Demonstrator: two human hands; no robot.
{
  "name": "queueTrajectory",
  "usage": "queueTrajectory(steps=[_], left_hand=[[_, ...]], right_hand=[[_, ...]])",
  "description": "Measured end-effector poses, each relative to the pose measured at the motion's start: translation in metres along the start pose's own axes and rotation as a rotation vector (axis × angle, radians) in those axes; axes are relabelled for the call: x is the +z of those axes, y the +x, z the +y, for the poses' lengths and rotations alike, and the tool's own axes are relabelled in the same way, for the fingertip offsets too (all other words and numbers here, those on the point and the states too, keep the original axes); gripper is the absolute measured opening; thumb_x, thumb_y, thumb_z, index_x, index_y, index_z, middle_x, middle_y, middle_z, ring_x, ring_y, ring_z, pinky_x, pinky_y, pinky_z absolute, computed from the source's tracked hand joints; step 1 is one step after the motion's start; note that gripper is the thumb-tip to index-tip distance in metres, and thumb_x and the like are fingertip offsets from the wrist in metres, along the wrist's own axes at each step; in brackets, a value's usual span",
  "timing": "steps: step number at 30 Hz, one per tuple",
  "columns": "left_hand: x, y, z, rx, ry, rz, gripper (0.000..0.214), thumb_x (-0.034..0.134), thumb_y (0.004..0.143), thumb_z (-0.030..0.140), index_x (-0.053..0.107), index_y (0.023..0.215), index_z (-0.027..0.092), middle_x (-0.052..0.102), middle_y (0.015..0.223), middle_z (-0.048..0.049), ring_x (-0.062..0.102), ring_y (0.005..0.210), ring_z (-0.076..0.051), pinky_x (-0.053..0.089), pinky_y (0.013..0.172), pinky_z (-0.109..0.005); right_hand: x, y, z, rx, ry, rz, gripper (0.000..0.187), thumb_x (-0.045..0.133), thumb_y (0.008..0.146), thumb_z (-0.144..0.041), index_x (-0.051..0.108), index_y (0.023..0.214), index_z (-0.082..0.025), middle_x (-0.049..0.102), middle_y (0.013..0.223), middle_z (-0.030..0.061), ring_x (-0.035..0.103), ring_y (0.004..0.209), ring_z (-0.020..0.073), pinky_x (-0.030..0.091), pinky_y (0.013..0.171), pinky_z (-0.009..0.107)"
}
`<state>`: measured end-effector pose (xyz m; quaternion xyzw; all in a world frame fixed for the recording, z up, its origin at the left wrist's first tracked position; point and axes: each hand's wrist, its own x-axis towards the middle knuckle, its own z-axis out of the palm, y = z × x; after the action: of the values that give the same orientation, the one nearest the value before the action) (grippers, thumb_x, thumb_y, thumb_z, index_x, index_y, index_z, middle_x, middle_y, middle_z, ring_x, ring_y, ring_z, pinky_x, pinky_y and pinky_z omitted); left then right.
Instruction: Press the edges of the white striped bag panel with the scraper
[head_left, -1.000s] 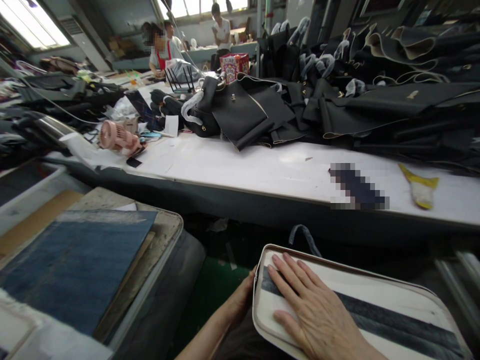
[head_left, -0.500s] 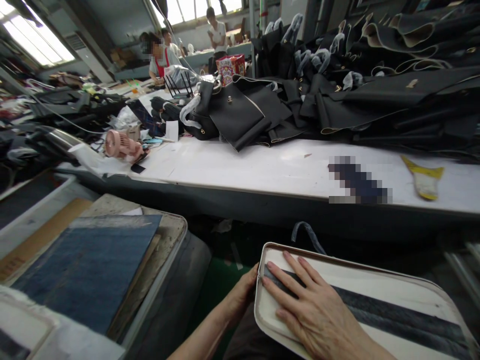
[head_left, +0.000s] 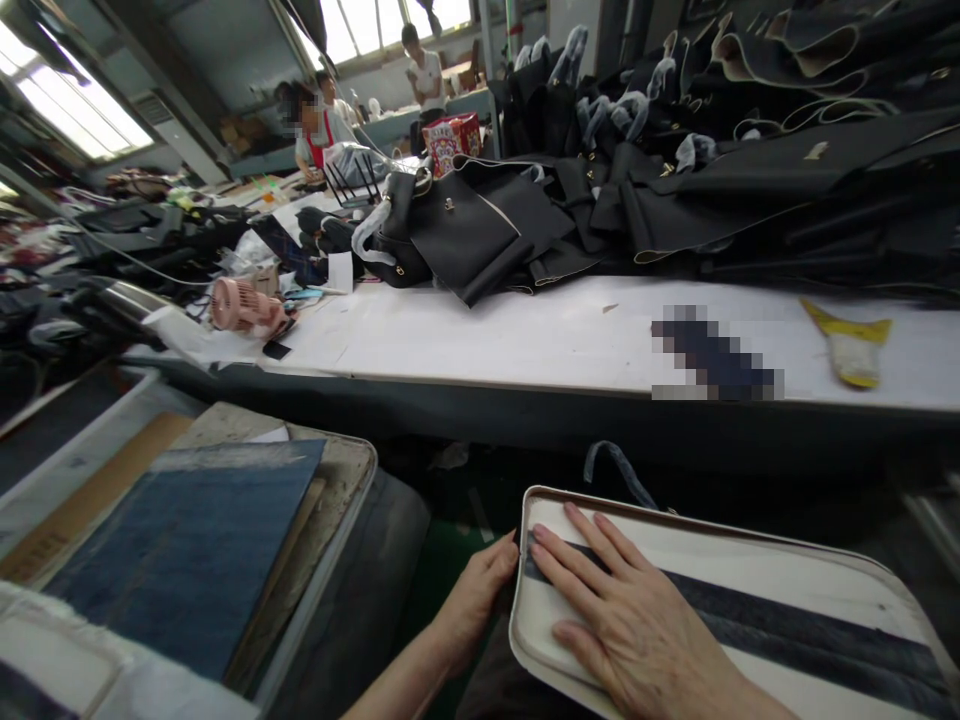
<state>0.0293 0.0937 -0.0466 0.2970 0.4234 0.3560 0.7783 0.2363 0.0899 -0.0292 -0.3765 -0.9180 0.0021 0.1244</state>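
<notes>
A cream bag piece (head_left: 780, 540) with rounded corners, a raised rim and dark stripes lies over my lap at the lower right. My right hand (head_left: 626, 605) rests flat on its left part, fingers stretched across a stripe. At the left end of the piece is my left hand (head_left: 476, 590), its thumb and fingers pressed together close to the rim. Something dark shows at those fingertips, but what they pinch is mostly hidden. A strap wrapped in plastic (head_left: 619, 470) curves up behind the far rim.
A white-topped table (head_left: 465, 340) runs across ahead, with black bags (head_left: 480, 230) heaped along it. On it are a pink fan (head_left: 240, 305) and a yellow-edged piece (head_left: 855, 345). Left of me, a blue board (head_left: 195, 540) lies on a worn surface. Several people are farther back.
My left hand has shifted slightly and shows more of its back beside the rim. My right hand stays flat in the same place. The view has tilted a little.
</notes>
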Motion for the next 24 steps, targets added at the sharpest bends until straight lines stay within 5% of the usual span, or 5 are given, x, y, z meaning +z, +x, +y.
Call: queueTrajectory(steps=[17,24], left_hand=[[0.007,-0.002,0.024,0.009,0.310,0.014,0.045,0.051,0.095,0.040,0.056,0.134,0.018,0.061,0.132,-0.0087,0.055,0.120,-0.030,0.039,0.105,-0.038],[0.015,0.003,0.016,0.050,0.315,0.099,0.047,0.051,0.096,0.037,0.051,0.139,0.020,0.057,0.138,-0.0061,0.052,0.125,-0.027,0.037,0.108,-0.035]], right_hand=[[0.005,-0.001,0.002,0.049,0.001,0.028,0.086,0.060,0.084,-0.053,0.023,0.153,-0.016,0.017,0.159,-0.0032,0.016,0.145,0.0280,0.032,0.111,0.042],[0.005,0.002,0.004,0.053,0.022,0.032,0.082,0.054,0.087,-0.056,0.023,0.153,-0.017,0.018,0.159,-0.0039,0.016,0.145,0.0269,0.024,0.113,0.042]])
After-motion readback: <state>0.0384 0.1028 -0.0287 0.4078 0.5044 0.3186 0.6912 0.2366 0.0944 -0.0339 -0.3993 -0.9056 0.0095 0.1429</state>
